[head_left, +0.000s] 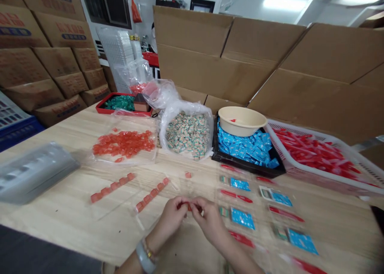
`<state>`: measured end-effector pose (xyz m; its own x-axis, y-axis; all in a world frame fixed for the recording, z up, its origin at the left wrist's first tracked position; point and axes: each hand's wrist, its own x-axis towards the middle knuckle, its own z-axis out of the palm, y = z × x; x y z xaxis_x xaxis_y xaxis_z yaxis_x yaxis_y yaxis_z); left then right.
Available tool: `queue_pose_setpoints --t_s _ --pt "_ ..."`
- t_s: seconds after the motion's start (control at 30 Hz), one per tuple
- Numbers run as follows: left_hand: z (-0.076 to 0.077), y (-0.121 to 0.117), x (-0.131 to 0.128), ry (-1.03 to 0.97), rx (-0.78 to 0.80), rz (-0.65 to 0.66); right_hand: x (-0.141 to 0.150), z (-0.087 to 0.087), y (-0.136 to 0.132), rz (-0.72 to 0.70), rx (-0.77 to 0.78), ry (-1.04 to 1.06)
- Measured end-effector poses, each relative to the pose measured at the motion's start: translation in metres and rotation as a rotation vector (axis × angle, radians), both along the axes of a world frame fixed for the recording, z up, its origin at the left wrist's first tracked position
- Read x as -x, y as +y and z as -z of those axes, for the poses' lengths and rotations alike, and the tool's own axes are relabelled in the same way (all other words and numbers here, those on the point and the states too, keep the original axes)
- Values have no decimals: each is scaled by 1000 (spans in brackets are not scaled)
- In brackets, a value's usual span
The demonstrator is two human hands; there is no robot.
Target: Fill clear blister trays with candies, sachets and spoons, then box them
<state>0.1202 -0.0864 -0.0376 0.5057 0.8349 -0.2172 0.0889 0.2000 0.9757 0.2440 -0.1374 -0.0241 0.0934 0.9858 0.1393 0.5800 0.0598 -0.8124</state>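
Nearest my lens are the left hand (pixel 175 216), a grey watch band (pixel 145 258) on its wrist, and the right hand (pixel 208 220). Both are closed in a narrow pinch, their fingertips meeting on a small orange-red sweet (pixel 189 207) that is mostly hidden. Going left to right across the desk (pixel 60 214), I see a grey plastic sleeve (pixel 36 172), then two rows of orange-red sweets (pixel 112 187) on clear film just left of the hands. A loose heap of orange-red sweets (pixel 123 144) lies farther off, near a red tray (pixel 103 106) of green sweets (pixel 120 103) and an open bag of striped sweets (pixel 187 135). Right of those, a black tray (pixel 246 167) of blue sachets (pixel 246 148) carries a beige basin (pixel 238 120). Rows of blue and red packets (pixel 241 218) lie beside the right hand. At far right, a white basket (pixel 300 132) holds red sticks (pixel 318 156), and stacked cartons (pixel 54 62) rise at far left.
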Motion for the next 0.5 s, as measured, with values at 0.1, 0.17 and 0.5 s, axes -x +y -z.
queue_pose_setpoints --t_s 0.1,0.17,0.5 --pt "-2 -4 2 -160 190 84 2 0 -8 -51 -68 95" --pt "-1 -7 3 -264 308 86 1 -1 -10 -98 -91 130" --pt "3 -1 8 -253 357 -178 -24 12 48 25 -164 -228"
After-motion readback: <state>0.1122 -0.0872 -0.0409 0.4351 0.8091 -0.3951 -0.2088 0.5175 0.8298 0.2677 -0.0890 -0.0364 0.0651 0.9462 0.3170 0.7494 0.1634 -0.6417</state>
